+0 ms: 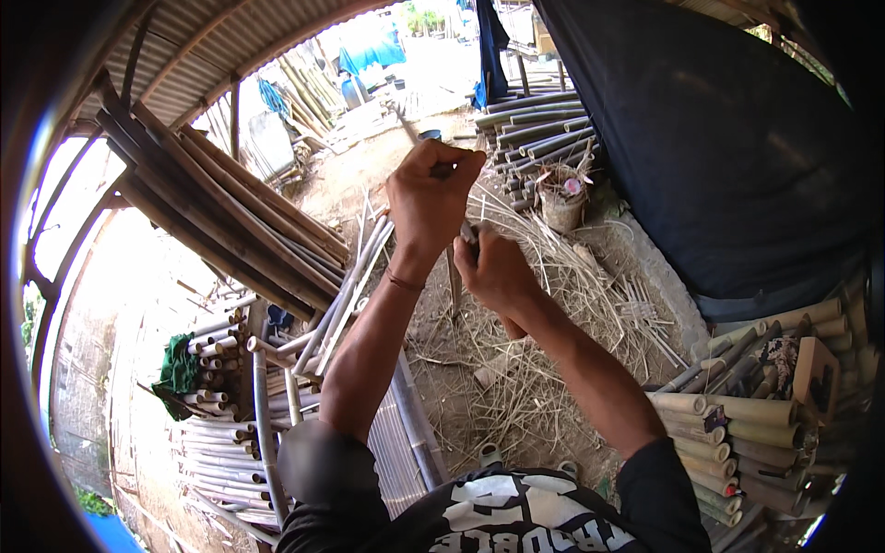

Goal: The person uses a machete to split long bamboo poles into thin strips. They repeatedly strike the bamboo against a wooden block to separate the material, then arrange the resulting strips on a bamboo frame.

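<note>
My left hand is raised in a fist, closed around the top of a thin bamboo stick that runs down between both hands toward the ground. My right hand sits just below and to the right, fingers closed on a dark tool handle held against the same stick. Whether the tool has a blade is hidden by the fingers. Under the hands the ground is littered with thin bamboo strips and shavings.
Long bamboo poles lean at the left. Cut bamboo tubes are stacked at the lower left, at the right and at the back. A small woven basket stands beyond the shavings. A dark tarpaulin hangs at right.
</note>
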Demonstrator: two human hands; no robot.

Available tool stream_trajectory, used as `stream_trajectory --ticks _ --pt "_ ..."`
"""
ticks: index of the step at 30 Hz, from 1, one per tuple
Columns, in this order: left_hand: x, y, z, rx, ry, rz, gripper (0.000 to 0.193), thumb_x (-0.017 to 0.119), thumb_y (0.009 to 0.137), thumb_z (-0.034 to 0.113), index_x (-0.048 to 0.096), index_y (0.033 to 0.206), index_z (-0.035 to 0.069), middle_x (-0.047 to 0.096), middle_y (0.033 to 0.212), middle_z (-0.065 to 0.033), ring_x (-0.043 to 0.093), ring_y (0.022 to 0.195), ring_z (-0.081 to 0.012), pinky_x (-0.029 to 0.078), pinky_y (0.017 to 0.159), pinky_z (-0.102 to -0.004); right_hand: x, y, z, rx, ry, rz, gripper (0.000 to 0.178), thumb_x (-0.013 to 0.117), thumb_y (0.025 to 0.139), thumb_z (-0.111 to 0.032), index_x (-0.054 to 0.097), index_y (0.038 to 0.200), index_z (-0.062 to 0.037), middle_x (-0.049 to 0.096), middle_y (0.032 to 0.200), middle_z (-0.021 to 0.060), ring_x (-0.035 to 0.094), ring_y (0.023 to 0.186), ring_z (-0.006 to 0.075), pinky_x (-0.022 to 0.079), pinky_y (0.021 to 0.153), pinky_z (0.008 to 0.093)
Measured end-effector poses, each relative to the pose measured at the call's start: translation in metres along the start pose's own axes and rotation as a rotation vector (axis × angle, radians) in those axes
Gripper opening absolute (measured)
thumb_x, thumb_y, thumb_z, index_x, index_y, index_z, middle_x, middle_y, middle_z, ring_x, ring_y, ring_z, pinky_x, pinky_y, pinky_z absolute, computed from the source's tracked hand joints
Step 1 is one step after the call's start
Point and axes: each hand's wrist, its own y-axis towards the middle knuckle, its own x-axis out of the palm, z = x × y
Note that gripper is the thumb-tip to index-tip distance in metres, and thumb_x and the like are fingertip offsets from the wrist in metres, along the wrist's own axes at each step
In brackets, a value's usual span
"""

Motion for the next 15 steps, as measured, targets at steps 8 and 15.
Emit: stream_trajectory --ticks 8,15 --pt "-0.037 -0.006 0.000 0.256 0.077 -0.062 0.030 0.079 0.079 0.013 0.067 0.102 -0.002 0.069 0.094 -0.0053 0.067 0.077 -0.0138 0.054 0.073 -0.0280 0.150 0.018 0.093 0.239 -0.023 0.022 0.039 0.052 0.096 -0.036 0.055 0.098 0.0028 0.064 0.066 0.0172 0.066 0.055 0.0309 0.053 0.048 0.0424" --pt "-0.082 0.072 0.003 0.496 0.028 -0.279 0.016 0.069 0.086 0.012 0.071 0.099 0.004 0.071 0.085 -0.0076 0.066 0.074 -0.0116 0.052 0.068 -0.0285 0.063 -0.013 -0.004 -0.075 0.162 0.301 0.030 0.056 0.095 -0.028 0.052 0.096 0.0021 0.064 0.066 0.0170 0.067 0.056 0.0296 0.055 0.049 0.0390"
